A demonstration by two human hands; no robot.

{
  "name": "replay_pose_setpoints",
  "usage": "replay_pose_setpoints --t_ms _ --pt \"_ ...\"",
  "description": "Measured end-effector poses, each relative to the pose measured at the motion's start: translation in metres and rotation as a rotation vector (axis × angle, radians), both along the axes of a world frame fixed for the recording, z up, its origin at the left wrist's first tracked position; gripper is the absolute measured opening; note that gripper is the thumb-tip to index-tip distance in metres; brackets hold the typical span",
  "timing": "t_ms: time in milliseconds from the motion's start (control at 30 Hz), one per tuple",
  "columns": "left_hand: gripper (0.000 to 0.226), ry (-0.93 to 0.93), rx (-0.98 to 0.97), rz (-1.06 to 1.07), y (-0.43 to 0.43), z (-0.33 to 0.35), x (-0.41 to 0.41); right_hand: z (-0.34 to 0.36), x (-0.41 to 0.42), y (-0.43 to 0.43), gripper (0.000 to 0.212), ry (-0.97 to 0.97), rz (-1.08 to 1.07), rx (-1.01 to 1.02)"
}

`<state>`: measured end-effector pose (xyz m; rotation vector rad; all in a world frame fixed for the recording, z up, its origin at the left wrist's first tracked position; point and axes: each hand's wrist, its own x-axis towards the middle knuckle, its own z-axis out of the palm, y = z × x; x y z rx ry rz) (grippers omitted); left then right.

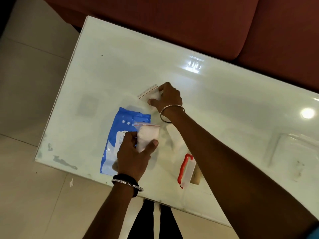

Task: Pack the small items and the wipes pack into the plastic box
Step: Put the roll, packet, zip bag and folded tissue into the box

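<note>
Nearest the camera, left hand point(133, 156) with a dark band and sparkly bangle at the wrist, grip pinching a small clear zip bag point(146, 136), thumb on one side and fingers on the other. Bag held just above the surface point(107, 66), red line along its seal, pale white contents bunched inside. Under that hand, flat on the glossy white top, the wipes pack point(119, 135): blue wrapper, white label panel, small round icons near its far end. Off to the right, partly hidden behind the right forearm, the plastic box point(187, 169): clear, with a red clip along its edge; contents impossible to tell. Farther out, right hand point(168, 98), thin metal bangle at the wrist, fingers curled down and closing on a second zip bag point(149, 94) lying on the surface, the same red seal strip showing past the fingertips. Beyond the far edge, a dark red sofa point(224, 23).
</note>
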<state>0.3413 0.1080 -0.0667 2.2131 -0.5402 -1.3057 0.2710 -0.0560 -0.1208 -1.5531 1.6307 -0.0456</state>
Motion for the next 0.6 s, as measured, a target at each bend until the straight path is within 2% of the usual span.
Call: replay_pose_setpoints --t_ms 133,233,300,500,600 --pt "0.051 0.134 -0.036 0.055 0.001 0.007 -0.001 0.019 -0.022 0.014 0.046 -0.220 -0.300 -0.007" --pt "0.057 0.227 -0.085 0.076 0.001 0.015 -0.005 0.045 -0.059 0.039 0.040 -0.470 -0.537 -0.037" --pt "0.053 0.244 -0.116 0.059 0.003 0.018 -0.009 0.065 -0.094 0.063 0.040 -0.575 -0.643 -0.051" --pt "0.041 0.188 -0.193 -0.066 0.014 0.034 -0.029 0.109 -0.197 0.143 0.051 -0.668 -0.852 0.055" --pt "0.043 0.194 -0.203 -0.140 0.022 0.045 -0.044 0.116 -0.229 0.175 0.047 -0.606 -0.919 0.086"
